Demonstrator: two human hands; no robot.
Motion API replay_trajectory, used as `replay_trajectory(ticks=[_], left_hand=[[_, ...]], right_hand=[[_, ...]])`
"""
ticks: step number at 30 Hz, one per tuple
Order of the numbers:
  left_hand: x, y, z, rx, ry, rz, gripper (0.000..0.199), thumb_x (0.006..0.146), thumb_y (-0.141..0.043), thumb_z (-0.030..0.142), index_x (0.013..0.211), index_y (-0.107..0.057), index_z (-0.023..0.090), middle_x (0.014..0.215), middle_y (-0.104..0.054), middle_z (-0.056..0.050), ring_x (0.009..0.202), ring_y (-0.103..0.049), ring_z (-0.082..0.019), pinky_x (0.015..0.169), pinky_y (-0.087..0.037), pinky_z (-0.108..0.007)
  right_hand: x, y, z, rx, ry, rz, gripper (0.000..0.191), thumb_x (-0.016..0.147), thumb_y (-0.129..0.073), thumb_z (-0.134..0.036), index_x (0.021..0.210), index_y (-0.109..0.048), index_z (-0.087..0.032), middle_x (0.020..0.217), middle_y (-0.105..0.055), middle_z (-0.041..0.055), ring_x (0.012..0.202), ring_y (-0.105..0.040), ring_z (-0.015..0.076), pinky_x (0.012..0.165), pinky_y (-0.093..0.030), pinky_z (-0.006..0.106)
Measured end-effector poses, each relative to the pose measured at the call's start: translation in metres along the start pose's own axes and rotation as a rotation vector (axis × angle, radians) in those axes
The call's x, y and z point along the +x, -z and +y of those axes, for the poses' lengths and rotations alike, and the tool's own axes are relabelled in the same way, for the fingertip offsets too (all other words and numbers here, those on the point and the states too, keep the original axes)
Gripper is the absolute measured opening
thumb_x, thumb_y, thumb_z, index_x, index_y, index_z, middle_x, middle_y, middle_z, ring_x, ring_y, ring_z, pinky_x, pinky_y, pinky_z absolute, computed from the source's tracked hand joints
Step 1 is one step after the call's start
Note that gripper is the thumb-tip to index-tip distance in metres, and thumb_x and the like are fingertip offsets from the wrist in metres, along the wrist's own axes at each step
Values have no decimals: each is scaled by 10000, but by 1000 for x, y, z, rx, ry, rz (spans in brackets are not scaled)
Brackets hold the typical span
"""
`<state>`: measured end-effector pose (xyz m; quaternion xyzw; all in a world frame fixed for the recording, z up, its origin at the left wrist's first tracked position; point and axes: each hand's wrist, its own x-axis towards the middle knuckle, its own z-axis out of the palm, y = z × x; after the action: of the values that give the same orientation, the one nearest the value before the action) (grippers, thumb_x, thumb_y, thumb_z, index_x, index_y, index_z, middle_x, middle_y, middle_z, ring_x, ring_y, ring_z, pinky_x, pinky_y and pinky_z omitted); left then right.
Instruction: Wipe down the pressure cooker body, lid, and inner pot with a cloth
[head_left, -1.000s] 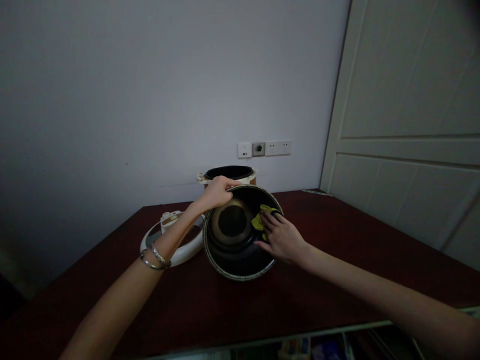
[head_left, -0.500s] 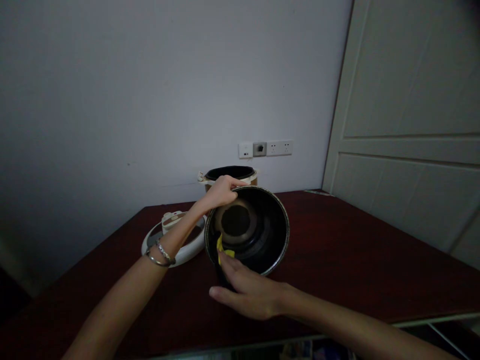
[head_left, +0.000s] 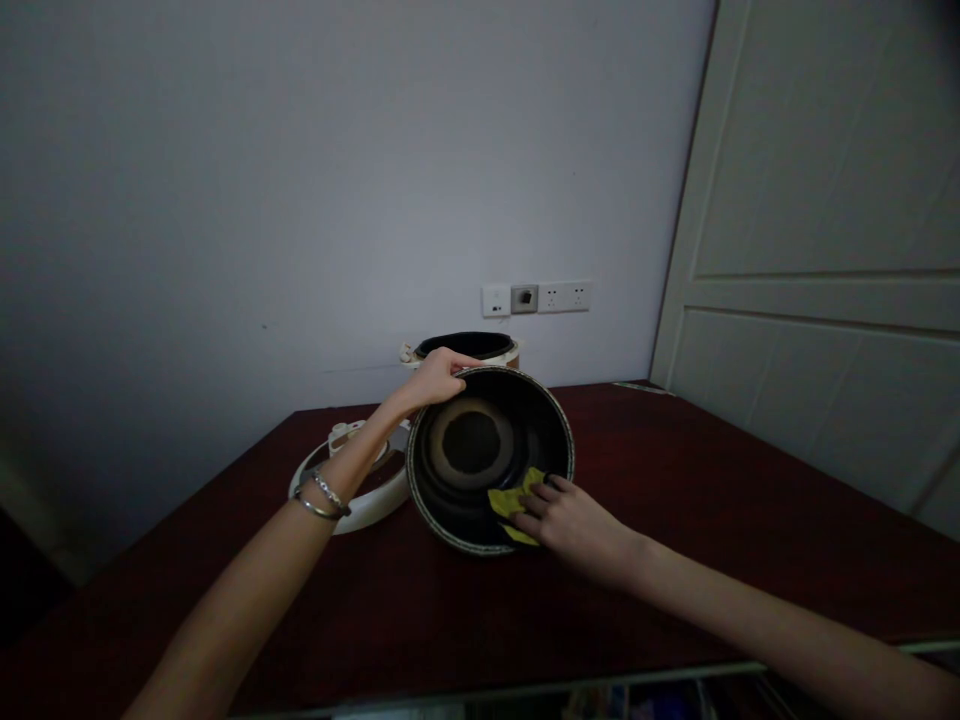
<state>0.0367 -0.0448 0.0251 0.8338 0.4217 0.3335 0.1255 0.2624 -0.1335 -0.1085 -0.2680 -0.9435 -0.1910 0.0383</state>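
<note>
A dark round pot (head_left: pixel 471 442) is tilted with its open mouth toward me, above the dark red table. My left hand (head_left: pixel 442 378) grips its upper left rim, thumb inside the mouth. At the lower right of the opening, my right hand (head_left: pixel 559 515) presses a yellow cloth (head_left: pixel 516 500) against the inner wall, its fingers partly inside the pot. Behind the pot stands a cooker body (head_left: pixel 514 354) with a black interior, partly hidden. A white ring-shaped lid (head_left: pixel 375 507) lies to the left, partly covered by my left forearm.
The red table (head_left: pixel 675 510) meets a pale wall carrying sockets (head_left: pixel 565 296) behind the cooker body. A white panelled door (head_left: pixel 825 370) stands on the right. Below the table's front edge, several blurred items show.
My right hand and the yellow cloth have moved from the lower left of the pot's opening to its lower right. My left hand still holds the rim; the pot has shifted slightly.
</note>
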Motion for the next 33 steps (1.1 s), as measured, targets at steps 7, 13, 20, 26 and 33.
replay_trajectory(ticks=[7, 13, 20, 26, 33], left_hand=[[-18, 10, 6, 151, 2, 40, 449, 683, -568, 146, 1124, -656, 148, 816, -666, -37, 734, -569, -162, 690, -440, -281], [-69, 4, 0, 320, 221, 223, 567, 697, -645, 384, 1166, -487, 106, 710, -552, -19, 614, -488, -164, 581, -374, -291], [-96, -23, -15, 137, 213, 301, 102, 629, -469, 104, 699, -484, 178, 657, -517, 22, 629, -470, -133, 577, -347, -247], [-65, 1, -7, -199, 389, 331, 124, 501, -455, 68, 561, -431, 174, 499, -428, 54, 474, -408, -93, 452, -272, -211], [-58, 11, -12, -426, 721, 188, 216, 442, -453, 33, 600, -468, 179, 425, -452, 62, 373, -418, -97, 384, -297, -212]], right_hand=[[3, -31, -13, -283, 167, 205, 301, 856, -503, -118, 1150, -569, -107, 937, -685, 151, 829, -648, 283, 718, -470, 446], [5, -33, -15, -281, 159, 238, 307, 836, -485, -84, 1135, -556, -75, 886, -690, 168, 750, -653, 257, 617, -488, 398], [7, -22, -14, -235, 177, 152, 360, 824, -472, -71, 1178, -538, -57, 911, -690, 165, 708, -653, 249, 539, -476, 352], [12, 40, -28, 81, 165, 65, 327, 827, -512, -162, 1145, -544, -92, 911, -684, 132, 710, -646, 209, 560, -437, 296], [25, 110, 8, 707, 137, -424, 675, 949, -156, -563, 774, -639, -126, 657, -587, 28, 577, -525, 137, 569, -403, 255]])
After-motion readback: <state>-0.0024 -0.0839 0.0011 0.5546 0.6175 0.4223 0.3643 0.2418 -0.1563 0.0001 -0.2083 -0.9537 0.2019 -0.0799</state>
